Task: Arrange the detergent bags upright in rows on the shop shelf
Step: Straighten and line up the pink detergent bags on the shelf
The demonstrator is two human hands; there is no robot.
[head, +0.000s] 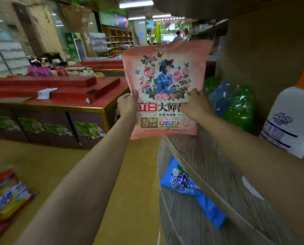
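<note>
A pink detergent bag (166, 89) is held upright in the air by both hands.

The left hand (128, 103) and the right hand (197, 103) are closed on its two side edges, above the front edge of the wooden shelf (209, 156). A blue bag (188, 188) is lying flat on the shelf below, and a white bottle (289, 121) is standing at the right.

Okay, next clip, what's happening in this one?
A person is stocking a shop shelf. Both hands, left hand and right hand, hold a pink detergent bag upright by its sides, above the shelf's front edge and not yet set down. A blue bag lies flat on the shelf below.
</note>
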